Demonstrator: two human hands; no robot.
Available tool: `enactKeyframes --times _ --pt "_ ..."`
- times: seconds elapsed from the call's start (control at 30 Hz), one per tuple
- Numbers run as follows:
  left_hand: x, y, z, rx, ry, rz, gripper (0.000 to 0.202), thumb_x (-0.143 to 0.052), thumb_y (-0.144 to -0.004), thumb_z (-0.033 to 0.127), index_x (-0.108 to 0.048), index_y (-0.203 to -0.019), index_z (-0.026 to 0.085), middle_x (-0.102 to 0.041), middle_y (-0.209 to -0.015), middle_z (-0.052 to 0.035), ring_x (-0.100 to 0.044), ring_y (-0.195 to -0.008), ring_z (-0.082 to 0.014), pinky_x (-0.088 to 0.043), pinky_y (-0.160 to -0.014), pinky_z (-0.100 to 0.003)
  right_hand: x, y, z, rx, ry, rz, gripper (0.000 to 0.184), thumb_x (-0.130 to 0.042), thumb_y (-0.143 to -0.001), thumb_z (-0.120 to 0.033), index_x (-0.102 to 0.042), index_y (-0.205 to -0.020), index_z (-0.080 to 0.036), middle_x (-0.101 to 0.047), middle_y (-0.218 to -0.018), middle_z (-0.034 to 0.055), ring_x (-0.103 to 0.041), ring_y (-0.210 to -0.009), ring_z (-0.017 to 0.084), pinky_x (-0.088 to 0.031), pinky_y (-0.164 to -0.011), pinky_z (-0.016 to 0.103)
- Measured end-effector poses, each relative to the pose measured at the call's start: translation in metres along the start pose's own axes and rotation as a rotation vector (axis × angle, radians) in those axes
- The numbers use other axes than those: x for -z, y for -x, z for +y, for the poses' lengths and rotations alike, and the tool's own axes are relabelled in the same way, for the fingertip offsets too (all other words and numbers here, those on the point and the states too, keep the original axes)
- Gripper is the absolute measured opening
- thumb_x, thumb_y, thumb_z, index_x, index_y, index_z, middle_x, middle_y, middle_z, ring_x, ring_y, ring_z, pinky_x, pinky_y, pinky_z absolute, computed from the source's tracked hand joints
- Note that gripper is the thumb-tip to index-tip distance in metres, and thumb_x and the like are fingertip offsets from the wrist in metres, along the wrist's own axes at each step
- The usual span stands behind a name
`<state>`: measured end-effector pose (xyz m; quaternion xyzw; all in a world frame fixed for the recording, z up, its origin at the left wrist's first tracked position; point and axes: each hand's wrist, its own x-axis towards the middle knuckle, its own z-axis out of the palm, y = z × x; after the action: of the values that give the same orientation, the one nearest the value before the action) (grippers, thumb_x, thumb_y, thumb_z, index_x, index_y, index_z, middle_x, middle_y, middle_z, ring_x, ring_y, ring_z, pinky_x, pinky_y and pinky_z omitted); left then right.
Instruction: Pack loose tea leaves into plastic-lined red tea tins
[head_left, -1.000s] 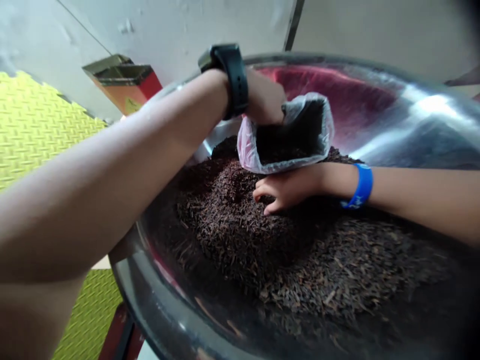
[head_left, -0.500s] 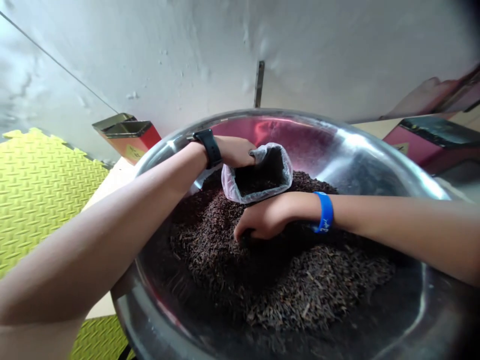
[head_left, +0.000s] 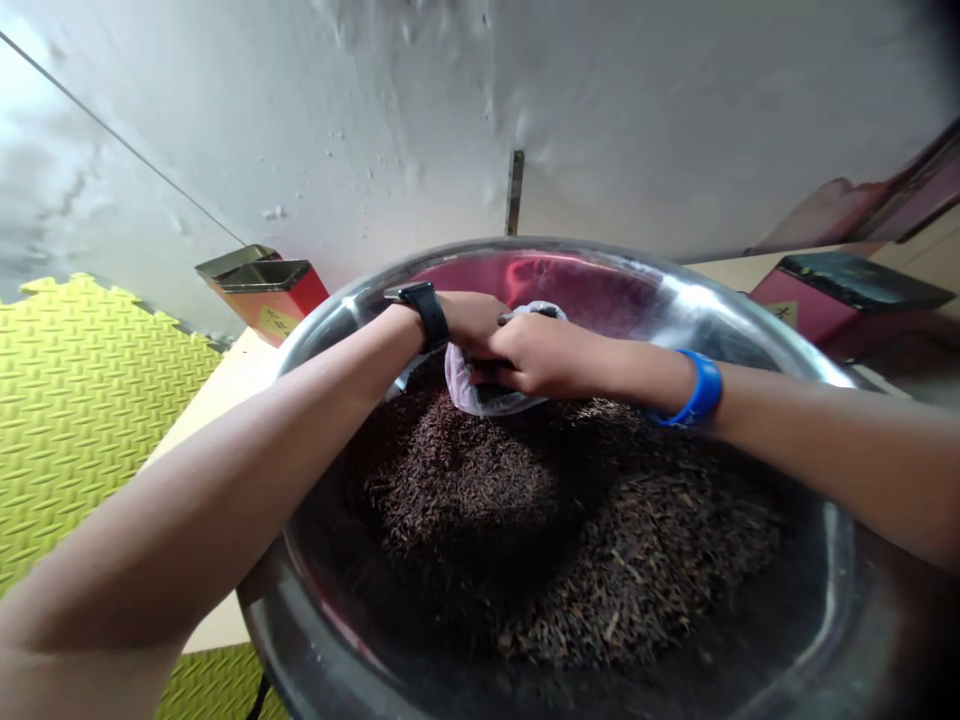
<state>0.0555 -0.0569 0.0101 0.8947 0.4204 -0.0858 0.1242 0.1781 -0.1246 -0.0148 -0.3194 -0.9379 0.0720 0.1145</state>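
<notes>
Bag (head_left: 463,393) now covered by right hand (head_left: 536,355).

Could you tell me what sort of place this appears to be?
Probably a small tea-handling workroom: a large round steel basin heaped with dark dried loose leaves, a clear plastic bag held in the left hand, and an open red rectangular tin.

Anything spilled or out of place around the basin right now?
Nothing stands out. The tea leaves lie heaped inside the steel basin, none on its visible rim. The left hand holds the plastic bag over the heap, the right hand at its mouth.
</notes>
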Motion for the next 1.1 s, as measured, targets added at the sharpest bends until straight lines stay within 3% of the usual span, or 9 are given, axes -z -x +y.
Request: enactKeyframes --times 0.07,0.13,0.3,0.43,0.53,0.6,0.7,0.9,1.1 --pt "0.0 0.001 0.001 -0.083 -0.047 -0.004 0.039 -0.036 -0.077 0.03 -0.065 -0.092 0.009 -0.065 -0.089 -0.0088 -0.051 -0.071 -0.0177 -0.043 -0.068 -0.025 -0.007 0.003 0.01 -0.027 0.128 -0.086 0.022 -0.042 -0.082 -0.028 -0.06 -0.088 -0.016 -0.061 -0.078 0.0057 -0.049 -0.064 0.012 -0.031 -0.059 0.027" --pt "0.001 0.001 0.003 -0.177 -0.092 -0.027 0.031 -0.041 -0.075 0.028 -0.063 -0.092 0.015 -0.065 -0.093 -0.0087 -0.052 -0.072 -0.0182 -0.041 -0.069 -0.028 -0.015 0.005 0.011 -0.011 0.216 -0.079 0.025 -0.038 -0.084 -0.028 -0.059 -0.089 -0.016 -0.061 -0.081 0.0071 -0.05 -0.067 0.013 -0.032 -0.059 0.028" --pt "0.001 0.002 0.002 -0.195 -0.103 -0.055 0.029 -0.04 -0.075 0.032 -0.06 -0.092 0.02 -0.064 -0.094 -0.0043 -0.052 -0.075 -0.0166 -0.037 -0.068 -0.025 -0.03 0.004 -0.02 0.284 0.273 -0.022 0.034 -0.026 -0.09 -0.028 -0.056 -0.084 -0.014 -0.058 -0.085 0.0089 -0.052 -0.077 0.016 -0.036 -0.065 0.031" --pt "0.0 0.001 -0.002 -0.174 -0.078 -0.039 0.03 -0.041 -0.073 0.032 -0.059 -0.094 0.02 -0.063 -0.098 -0.0033 -0.053 -0.079 -0.017 -0.037 -0.068 -0.024 -0.046 0.008 -0.045 0.392 -0.066 -0.273 0.032 -0.036 -0.087 -0.038 -0.057 -0.096 -0.016 -0.058 -0.095 0.0077 -0.053 -0.085 0.016 -0.04 -0.07 0.028" --pt "0.0 0.001 -0.004 -0.22 -0.046 -0.033 0.031 -0.04 -0.073 0.033 -0.059 -0.094 0.02 -0.064 -0.097 -0.0038 -0.053 -0.078 -0.0176 -0.038 -0.066 -0.025 -0.055 0.011 -0.047 0.353 -0.361 -0.493 0.059 -0.049 -0.072 -0.06 -0.051 -0.115 -0.019 -0.049 -0.118 0.0086 -0.049 -0.104 0.02 -0.04 -0.083 0.029" --pt "0.0 0.002 -0.004 -0.222 -0.037 -0.038 0.031 -0.04 -0.074 0.032 -0.059 -0.093 0.019 -0.064 -0.096 -0.0044 -0.053 -0.079 -0.0178 -0.038 -0.065 -0.025 -0.055 0.012 -0.045 0.293 -0.46 -0.576 0.074 -0.053 -0.061 -0.068 -0.05 -0.118 -0.021 -0.044 -0.125 0.0084 -0.046 -0.111 0.023 -0.039 -0.088 0.032" --pt "0.0 0.001 -0.004 -0.193 -0.06 -0.041 0.032 -0.04 -0.074 0.033 -0.059 -0.095 0.019 -0.063 -0.099 -0.0055 -0.054 -0.08 -0.0181 -0.038 -0.068 -0.026 -0.05 0.011 -0.046 0.33 -0.56 -0.662 0.071 -0.062 -0.056 -0.062 -0.053 -0.113 -0.021 -0.048 -0.12 0.0062 -0.046 -0.111 0.022 -0.038 -0.091 0.031" --pt "0.0 -0.001 -0.004 -0.174 -0.071 -0.044 0.037 -0.04 -0.072 0.034 -0.059 -0.102 0.021 -0.061 -0.107 -0.0048 -0.053 -0.085 -0.0182 -0.038 -0.074 -0.025 -0.047 0.012 -0.058 0.426 -0.532 -0.832 0.057 -0.065 -0.063 -0.039 -0.05 -0.112 -0.016 -0.054 -0.115 0.0061 -0.051 -0.105 0.017 -0.039 -0.087 0.024" --pt "0.0 -0.001 -0.004 -0.17 -0.073 -0.06 0.038 -0.04 -0.072 0.034 -0.058 -0.102 0.019 -0.061 -0.107 -0.0048 -0.053 -0.085 -0.0182 -0.038 -0.075 -0.025 -0.041 0.014 -0.059 0.408 -0.414 -0.829 0.046 -0.062 -0.067 -0.034 -0.055 -0.108 -0.016 -0.061 -0.098 0.0031 -0.056 -0.084 0.014 -0.042 -0.071 0.022"
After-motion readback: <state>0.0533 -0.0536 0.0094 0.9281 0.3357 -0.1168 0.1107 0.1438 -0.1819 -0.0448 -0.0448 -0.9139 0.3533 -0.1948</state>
